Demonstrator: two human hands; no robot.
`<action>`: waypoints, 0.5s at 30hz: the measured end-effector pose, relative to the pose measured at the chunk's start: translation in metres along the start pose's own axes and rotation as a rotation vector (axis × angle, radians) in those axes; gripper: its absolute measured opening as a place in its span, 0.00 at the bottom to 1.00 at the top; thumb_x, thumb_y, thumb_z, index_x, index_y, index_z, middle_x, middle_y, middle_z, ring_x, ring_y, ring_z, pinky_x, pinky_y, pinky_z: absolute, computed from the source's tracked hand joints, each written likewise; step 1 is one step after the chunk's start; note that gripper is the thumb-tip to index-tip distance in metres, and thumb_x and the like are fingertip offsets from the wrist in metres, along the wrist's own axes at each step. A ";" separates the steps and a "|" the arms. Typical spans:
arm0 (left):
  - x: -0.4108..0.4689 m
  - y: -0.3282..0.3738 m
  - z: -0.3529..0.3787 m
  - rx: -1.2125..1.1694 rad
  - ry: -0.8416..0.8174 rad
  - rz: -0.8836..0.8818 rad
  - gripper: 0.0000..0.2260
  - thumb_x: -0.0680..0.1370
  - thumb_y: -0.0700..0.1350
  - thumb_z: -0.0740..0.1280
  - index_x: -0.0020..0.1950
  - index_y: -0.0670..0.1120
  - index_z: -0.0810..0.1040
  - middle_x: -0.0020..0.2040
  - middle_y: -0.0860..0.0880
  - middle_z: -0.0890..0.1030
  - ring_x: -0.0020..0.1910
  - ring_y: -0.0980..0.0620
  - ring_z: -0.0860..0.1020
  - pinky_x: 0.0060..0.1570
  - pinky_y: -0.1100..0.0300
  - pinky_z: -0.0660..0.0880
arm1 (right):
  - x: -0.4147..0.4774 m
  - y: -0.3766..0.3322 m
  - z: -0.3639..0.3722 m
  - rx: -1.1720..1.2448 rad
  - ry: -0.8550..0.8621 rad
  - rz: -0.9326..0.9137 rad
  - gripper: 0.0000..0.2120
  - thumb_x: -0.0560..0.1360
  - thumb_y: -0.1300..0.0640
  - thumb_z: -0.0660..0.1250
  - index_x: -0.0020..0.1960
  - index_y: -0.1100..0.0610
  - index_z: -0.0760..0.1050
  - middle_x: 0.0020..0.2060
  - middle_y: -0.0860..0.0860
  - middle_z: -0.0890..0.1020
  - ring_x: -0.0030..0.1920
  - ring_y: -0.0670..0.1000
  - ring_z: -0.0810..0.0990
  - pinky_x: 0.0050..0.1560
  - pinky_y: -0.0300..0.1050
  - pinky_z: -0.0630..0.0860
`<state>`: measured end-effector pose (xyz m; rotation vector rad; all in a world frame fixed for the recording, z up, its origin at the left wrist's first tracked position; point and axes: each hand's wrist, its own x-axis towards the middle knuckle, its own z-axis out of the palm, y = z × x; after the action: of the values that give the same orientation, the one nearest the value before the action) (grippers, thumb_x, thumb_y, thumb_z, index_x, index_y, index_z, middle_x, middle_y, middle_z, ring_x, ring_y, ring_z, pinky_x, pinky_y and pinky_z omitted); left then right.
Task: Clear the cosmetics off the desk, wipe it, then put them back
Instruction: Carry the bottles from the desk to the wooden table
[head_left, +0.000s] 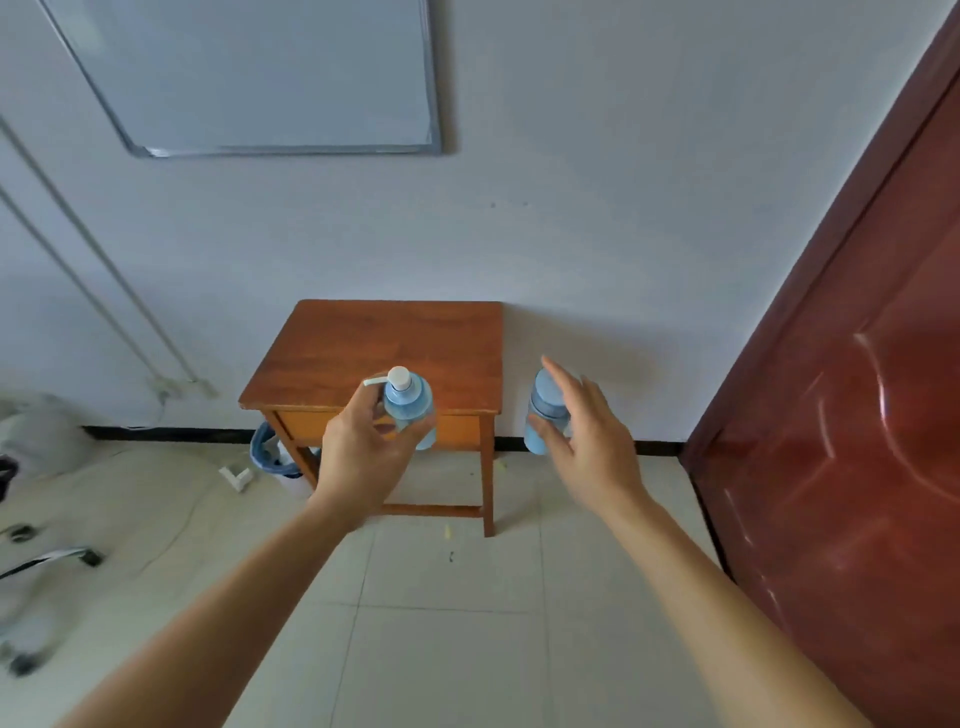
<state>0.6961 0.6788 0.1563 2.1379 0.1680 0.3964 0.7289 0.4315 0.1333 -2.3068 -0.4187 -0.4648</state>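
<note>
Bare left hand (363, 449), bare right hand (589, 447), 2 bare forearms (244, 597).

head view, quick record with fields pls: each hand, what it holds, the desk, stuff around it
left hand: grips a blue pump bottle, upright
right hand: holds a blue capped bottle between thumb and fingers
desk: small, wooden, against the wall; neither bottle rests on it
by the desk's left legs: blue bin on the floor
surroundings: whiteboard on the wall, red-brown door at right

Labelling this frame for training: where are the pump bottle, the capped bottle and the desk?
pump bottle (411, 406): head view, blue body.
capped bottle (541, 395): head view, its cap.
desk (374, 338): head view, bare top.
</note>
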 end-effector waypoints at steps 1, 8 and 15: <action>0.016 -0.004 -0.003 0.001 0.026 -0.013 0.21 0.70 0.51 0.77 0.60 0.51 0.75 0.50 0.61 0.78 0.50 0.63 0.78 0.41 0.74 0.72 | 0.022 0.002 0.010 0.013 -0.008 -0.004 0.29 0.78 0.52 0.67 0.76 0.44 0.61 0.62 0.49 0.73 0.47 0.48 0.78 0.41 0.43 0.76; 0.108 -0.036 -0.037 0.038 0.104 -0.116 0.21 0.70 0.49 0.77 0.60 0.50 0.75 0.51 0.57 0.80 0.51 0.54 0.80 0.48 0.62 0.76 | 0.137 -0.004 0.080 0.108 -0.048 -0.036 0.29 0.78 0.53 0.68 0.76 0.44 0.61 0.67 0.48 0.72 0.57 0.50 0.78 0.47 0.47 0.79; 0.215 -0.097 -0.047 -0.022 0.140 -0.126 0.22 0.70 0.47 0.77 0.61 0.50 0.75 0.53 0.56 0.80 0.53 0.56 0.79 0.55 0.56 0.78 | 0.231 0.001 0.162 0.070 -0.091 -0.057 0.30 0.78 0.52 0.67 0.77 0.45 0.60 0.69 0.49 0.71 0.59 0.51 0.77 0.49 0.46 0.79</action>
<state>0.8850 0.8277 0.1477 2.0660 0.3750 0.4714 0.9660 0.5835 0.1276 -2.2588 -0.5377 -0.3678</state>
